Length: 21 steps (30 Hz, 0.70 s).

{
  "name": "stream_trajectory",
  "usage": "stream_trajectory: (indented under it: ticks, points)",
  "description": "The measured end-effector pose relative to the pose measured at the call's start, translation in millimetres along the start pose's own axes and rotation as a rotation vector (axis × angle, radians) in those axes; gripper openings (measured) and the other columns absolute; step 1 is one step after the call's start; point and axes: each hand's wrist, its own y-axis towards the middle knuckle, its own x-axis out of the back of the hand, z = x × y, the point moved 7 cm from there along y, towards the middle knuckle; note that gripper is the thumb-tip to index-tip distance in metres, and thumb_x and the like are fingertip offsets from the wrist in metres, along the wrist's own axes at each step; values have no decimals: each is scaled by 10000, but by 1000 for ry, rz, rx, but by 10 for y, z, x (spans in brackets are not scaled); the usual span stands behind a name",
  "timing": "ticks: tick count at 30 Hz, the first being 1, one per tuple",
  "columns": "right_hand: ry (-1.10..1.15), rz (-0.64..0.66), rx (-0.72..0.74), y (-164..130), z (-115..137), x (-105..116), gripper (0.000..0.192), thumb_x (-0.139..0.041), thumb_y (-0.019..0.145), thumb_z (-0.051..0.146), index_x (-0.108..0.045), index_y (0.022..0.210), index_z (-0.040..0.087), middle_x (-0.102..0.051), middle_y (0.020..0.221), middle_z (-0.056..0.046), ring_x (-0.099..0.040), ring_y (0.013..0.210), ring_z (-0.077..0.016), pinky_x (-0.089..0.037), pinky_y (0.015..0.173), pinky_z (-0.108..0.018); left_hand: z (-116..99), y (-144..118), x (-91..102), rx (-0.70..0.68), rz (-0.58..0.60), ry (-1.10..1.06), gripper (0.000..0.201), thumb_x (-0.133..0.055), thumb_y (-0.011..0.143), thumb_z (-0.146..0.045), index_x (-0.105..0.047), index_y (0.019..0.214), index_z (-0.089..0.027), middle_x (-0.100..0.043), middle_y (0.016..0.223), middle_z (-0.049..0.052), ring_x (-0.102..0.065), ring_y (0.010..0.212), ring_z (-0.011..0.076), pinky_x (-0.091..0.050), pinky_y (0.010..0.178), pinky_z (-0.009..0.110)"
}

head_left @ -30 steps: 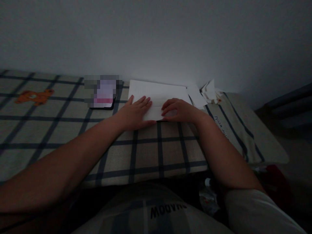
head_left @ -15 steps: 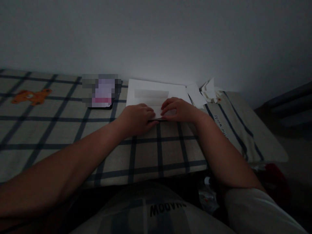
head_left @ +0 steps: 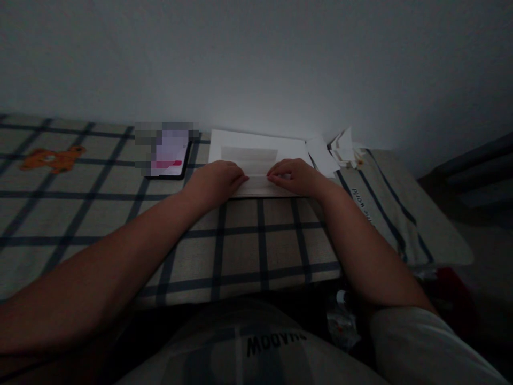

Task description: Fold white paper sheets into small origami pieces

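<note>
A small sheet of white paper [head_left: 253,160] with a crease across it lies on a larger white stack of paper [head_left: 288,145]. At the sheet's left side my left hand [head_left: 218,182] pinches it, thumb and fingers pressed together along the crease. Opposite, my right hand [head_left: 294,177] pinches the right side in the same way, fingertips close together. A short gap of paper shows between the two hands. The outer edges of the sheet are partly covered by my fingers.
A phone [head_left: 172,152], partly blurred, lies to the left on the checked tablecloth [head_left: 276,240]. Farther left is an orange bear figure [head_left: 53,159]. Loose paper [head_left: 323,156] and folded paper pieces [head_left: 343,148] lie at the right, by the wall. A plastic bottle [head_left: 342,321] stands below the table edge.
Both hands have drawn apart and slightly away from me, from the near edge of the sheet to the crease. The near part of the sheet now lies flatter.
</note>
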Motion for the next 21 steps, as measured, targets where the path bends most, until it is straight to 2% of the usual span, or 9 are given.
stream_trajectory:
  ticks: [3, 7, 13, 15, 18, 20, 21]
  points:
    - [-54, -45, -70, 29, -59, -10, 221, -616, 908, 314, -799, 937, 195, -784, 928, -62, -669, 826, -195, -493, 760, -320, 40, 7, -15, 45, -14, -10, 489, -327, 1021, -432, -742, 1035, -172, -760, 1028, 109, -706, 944, 250, -518, 747, 327]
    - [-72, -83, -147, 57, -103, -25, 199, -666, 885, 288, -797, 994, 186, -785, 975, -77, -667, 835, -198, -490, 763, -320, 68, 5, -56, 98, -18, -31, 483, -325, 1022, -430, -738, 1092, -189, -770, 1017, 101, -716, 887, 246, -499, 697, 322]
    - [-77, -84, -145, 76, -129, -83, 172, -661, 878, 229, -804, 969, 201, -789, 954, -75, -689, 885, -209, -499, 810, -336, 99, -3, -34, 113, -70, -87, 423, -376, 1015, -415, -732, 1099, -200, -764, 1037, 88, -712, 919, 264, -509, 689, 348]
    - [-80, -94, -147, 82, -145, -99, 172, -654, 879, 215, -806, 956, 198, -792, 965, -78, -694, 899, -211, -499, 827, -339, 27, -36, 53, 67, -140, -65, 393, -392, 1016, -358, -730, 1121, -186, -743, 1141, 98, -689, 1031, 279, -529, 789, 380]
    - [-71, -108, -164, 89, -173, -117, 177, -647, 884, 224, -805, 955, 187, -794, 945, -86, -696, 872, -214, -503, 802, -340, -233, -140, 155, -83, -238, -5, 402, -374, 1029, -289, -736, 1148, -159, -678, 1323, 117, -615, 1211, 320, -489, 990, 470]
    - [-64, -110, -170, 92, -182, -124, 180, -643, 887, 224, -803, 962, 187, -793, 951, -85, -695, 867, -211, -505, 797, -340, -456, -227, 102, -203, -203, 13, 415, -370, 1040, -295, -710, 1228, -150, -636, 1399, 126, -573, 1289, 323, -465, 1048, 477]
    - [-62, -108, -173, 92, -183, -126, 181, -641, 887, 218, -801, 967, 186, -793, 959, -85, -694, 868, -208, -506, 800, -339, -526, -265, 59, -206, -183, 24, 439, -407, 1034, -326, -645, 1338, -120, -603, 1440, 152, -552, 1321, 335, -447, 1080, 484]
